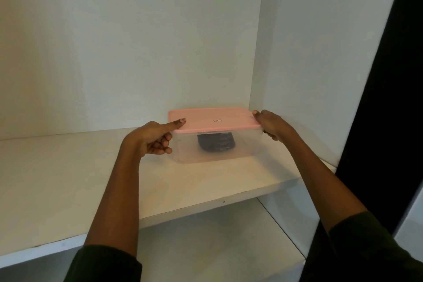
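Head view: plastic box (217, 151) with clear walls and a pink lid (212, 119) is in the far right part of a white shelf (68, 167), near the corner where the back wall (126, 41) meets the side wall (309, 52). Its long axis runs left to right, across the line of the arms, so each short end faces one hand. The box lies straight ahead of the person and a little to the right. The right end is just beside the side wall, with only a narrow gap for fingers there. I cannot tell if the bottom touches the shelf or is slightly above it.

The left hand (151, 138) grips the left end: the thumb (177, 124) lies flat on top of the lid, and the curled fingers (163, 144) press against the clear wall under the rim. The right hand (272, 125) grips the right end in the same manner, with the thumb tip on the far right corner of the lid and the fingers wrapped down the side, partly hidden behind the hand. Neither hand is spread; both are closed round the box, and both are equally near to it.

Through the near wall a dark object (216, 143) shows inside, about in the middle. The lid looks level and fully seated. Below, a lower shelf (206, 247) is visible between the forearms. I judge that any coming move, pushing in or pulling out, must go along the near-far line and keep the right knuckles away from the side wall.
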`<state>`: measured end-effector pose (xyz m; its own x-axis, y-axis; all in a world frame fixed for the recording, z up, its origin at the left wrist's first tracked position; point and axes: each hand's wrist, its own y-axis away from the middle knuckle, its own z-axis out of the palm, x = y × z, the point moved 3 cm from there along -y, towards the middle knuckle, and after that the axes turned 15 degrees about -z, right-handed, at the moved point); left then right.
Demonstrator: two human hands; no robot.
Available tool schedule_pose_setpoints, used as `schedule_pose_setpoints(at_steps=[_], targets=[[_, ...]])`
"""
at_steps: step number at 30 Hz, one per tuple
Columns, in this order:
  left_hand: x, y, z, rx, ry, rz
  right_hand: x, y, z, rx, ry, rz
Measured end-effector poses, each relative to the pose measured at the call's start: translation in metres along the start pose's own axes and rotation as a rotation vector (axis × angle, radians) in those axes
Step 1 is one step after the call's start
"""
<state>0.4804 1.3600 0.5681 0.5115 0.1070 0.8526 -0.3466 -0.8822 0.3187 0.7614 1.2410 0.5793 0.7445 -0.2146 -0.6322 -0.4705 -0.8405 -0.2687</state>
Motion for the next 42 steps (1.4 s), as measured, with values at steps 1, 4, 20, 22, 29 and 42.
schedule_pose_setpoints(at_steps=[1,4,20,22,29,42], targets=[[0.0,0.0,0.0,0.002,0.019,0.001,0.0,-0.001,0.0,0.006,0.012,-0.002],[-0.002,-0.001,0.001,0.0,0.091,-0.007,0.004,-0.005,0.002,0.035,0.036,-0.008],[-0.003,0.012,0.013,0.043,0.148,0.105,0.012,-0.012,-0.006,-0.109,-0.835,0.117],[-0.003,0.014,0.014,-0.012,0.108,0.125,0.011,-0.017,-0.002,-0.111,-0.854,0.105],[0.003,0.007,0.042,-0.203,0.008,0.201,0.018,-0.019,-0.004,-0.154,-0.727,0.097],[0.035,-0.01,0.107,-0.325,0.24,0.251,0.014,-0.023,-0.008,0.071,-0.675,-0.005]])
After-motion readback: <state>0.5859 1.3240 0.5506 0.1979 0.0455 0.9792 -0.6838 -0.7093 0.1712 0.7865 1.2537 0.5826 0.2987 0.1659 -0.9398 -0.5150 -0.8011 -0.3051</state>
